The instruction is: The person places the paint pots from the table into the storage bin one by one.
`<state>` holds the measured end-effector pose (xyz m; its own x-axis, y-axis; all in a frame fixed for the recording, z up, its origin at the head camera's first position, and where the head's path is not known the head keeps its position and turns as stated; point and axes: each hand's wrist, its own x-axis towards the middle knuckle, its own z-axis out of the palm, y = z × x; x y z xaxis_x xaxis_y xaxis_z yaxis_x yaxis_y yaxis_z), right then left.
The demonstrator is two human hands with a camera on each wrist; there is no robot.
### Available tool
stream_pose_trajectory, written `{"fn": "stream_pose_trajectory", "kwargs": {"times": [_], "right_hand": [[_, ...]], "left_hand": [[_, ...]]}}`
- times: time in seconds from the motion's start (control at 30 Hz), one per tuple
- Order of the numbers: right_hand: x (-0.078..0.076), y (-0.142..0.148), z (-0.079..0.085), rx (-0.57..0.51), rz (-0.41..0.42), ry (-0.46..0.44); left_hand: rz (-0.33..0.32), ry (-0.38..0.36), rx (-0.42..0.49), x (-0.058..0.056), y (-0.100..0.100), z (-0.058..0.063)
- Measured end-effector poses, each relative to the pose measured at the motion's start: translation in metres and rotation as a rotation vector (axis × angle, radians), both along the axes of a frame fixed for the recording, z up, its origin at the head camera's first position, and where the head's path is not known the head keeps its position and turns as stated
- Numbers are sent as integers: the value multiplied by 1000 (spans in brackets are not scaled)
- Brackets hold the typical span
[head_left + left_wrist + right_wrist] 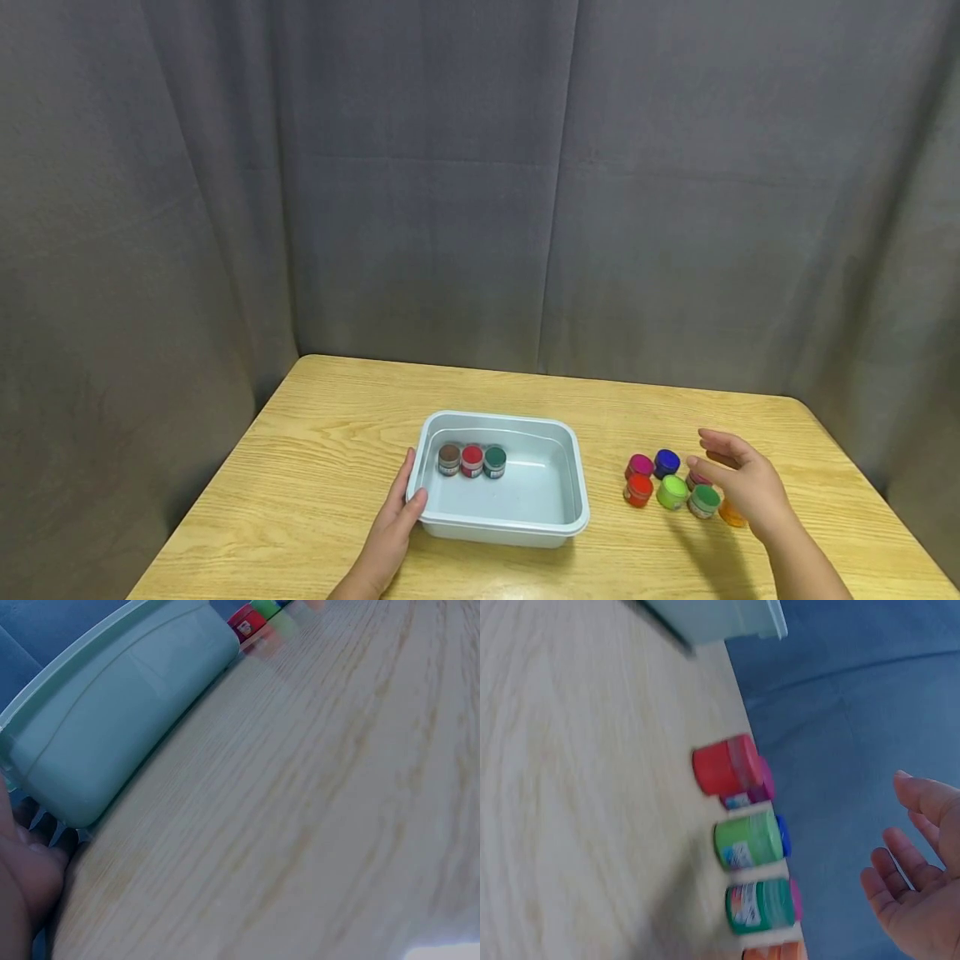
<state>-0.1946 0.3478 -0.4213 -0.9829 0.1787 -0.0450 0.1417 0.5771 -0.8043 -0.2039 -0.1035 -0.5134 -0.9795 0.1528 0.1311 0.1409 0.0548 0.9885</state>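
Pale blue plastic is taking centre stage, and we are gripping the tray (498,525) at its left side, our left hand (392,521) hooking a thumb over the rim while the fingers are lying along the outer wall. Inside, towards the back left, three jars are standing in a row: the brown jar (448,459), the crimson jar (472,461) and the dark green jar (494,462). Over on the right, our right hand (746,483) is hovering above the loose group, fingers spread and relaxed, grasping nothing! Below it we are seeing the magenta jar (639,467) and the blue jar (667,463) standing behind; the red jar (638,490), the lime jar (672,492) and the green jar (703,501) are lining up in front. Our hand is partly hiding the pink jar (694,481) and the orange jar (732,514). Wood grain is running across the table (337,433), and a grey curtain (420,208) is hanging behind.
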Motion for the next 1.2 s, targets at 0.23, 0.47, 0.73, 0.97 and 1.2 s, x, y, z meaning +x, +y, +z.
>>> {"fn": "stream_pose_trajectory", "kwargs": {"times": [0.23,0.47,0.73,0.97,1.2], "right_hand": [[11,24,-12,17,-46,-59],[17,40,-26,-6,-79,-125],[22,50,-39,-8,-84,-160],[21,59,-54,22,-106,-182],[19,63,-64,17,-117,-194]], "left_hand": [[7,-1,-4,0,0,0],[14,-7,-8,0,0,0],[11,-1,-1,0,1,0],[5,-7,4,0,1,0],[5,-8,-7,0,1,0]]}}
